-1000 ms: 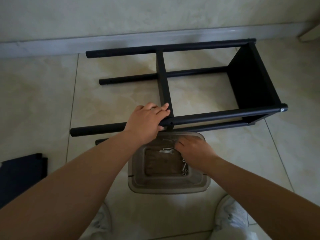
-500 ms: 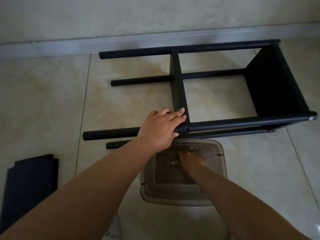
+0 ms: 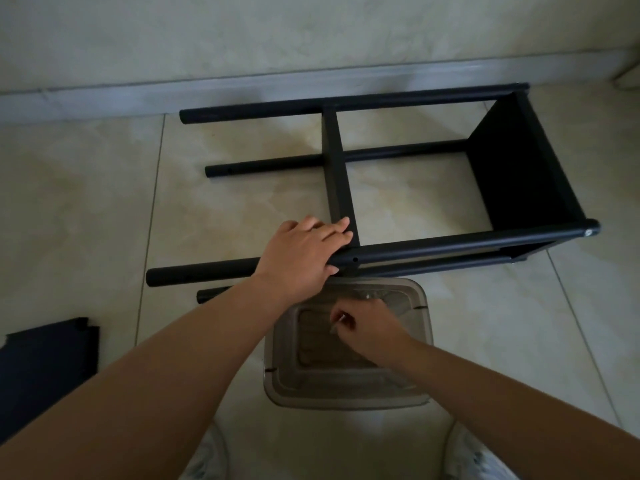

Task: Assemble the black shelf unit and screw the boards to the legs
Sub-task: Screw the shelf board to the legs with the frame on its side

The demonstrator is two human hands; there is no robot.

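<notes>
Black metal shelf unit lies on its side on beige floor tiles, by far wall. Left hand grip wraps its near tubular leg — right hand pinches small silver screw over clear plastic tub.

Small metal piece in the right hand, too tiny to identify; loose black board cut off at left edge.
</notes>
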